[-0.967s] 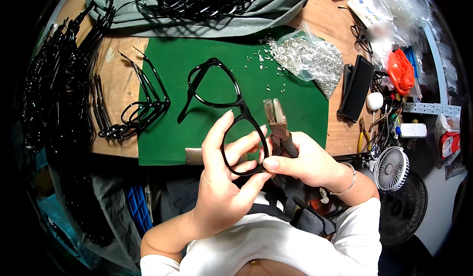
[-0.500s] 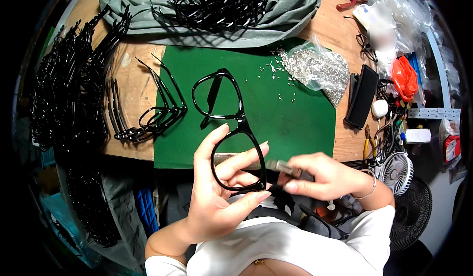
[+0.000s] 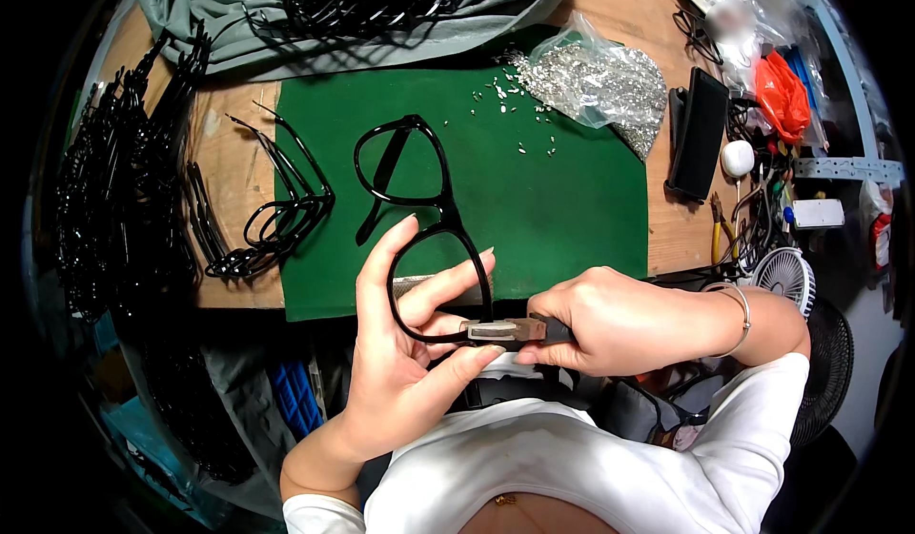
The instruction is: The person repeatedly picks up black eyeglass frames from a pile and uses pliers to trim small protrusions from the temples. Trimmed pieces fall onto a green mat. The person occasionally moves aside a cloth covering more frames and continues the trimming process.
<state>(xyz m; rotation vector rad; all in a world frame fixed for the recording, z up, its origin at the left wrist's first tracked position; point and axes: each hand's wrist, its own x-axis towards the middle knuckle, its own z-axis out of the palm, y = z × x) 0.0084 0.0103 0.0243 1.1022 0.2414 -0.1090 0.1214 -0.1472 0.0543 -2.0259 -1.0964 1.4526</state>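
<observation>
My left hand (image 3: 391, 362) grips a glossy black glasses frame (image 3: 446, 218) by its lower lens rim, fingers curled around it; the upper half reaches over the green mat (image 3: 562, 210). My right hand (image 3: 620, 324) is closed on pliers (image 3: 505, 329) with dark handles, held sideways so the jaws are at the frame's lower outer corner, above my left thumb. Whether the jaws clamp it is unclear. Several more black frames (image 3: 286, 229) lie left of the mat. A clear bag of small silvery pieces (image 3: 596, 81) rests at the mat's upper right, with pieces scattered beside it.
Dense bundles of black frames (image 3: 114, 191) line the left side; more lie on grey cloth (image 3: 191, 5) at the back. The wooden table's right holds a black phone (image 3: 696, 129), red plastic bag (image 3: 782, 100), cables and yellow pliers (image 3: 717, 234). A white fan (image 3: 782, 272) stands at its edge.
My right hand has turned the pliers from upright to sideways and brought their jaws to the frame's lower corner. My left hand and the held frame have shifted left.
</observation>
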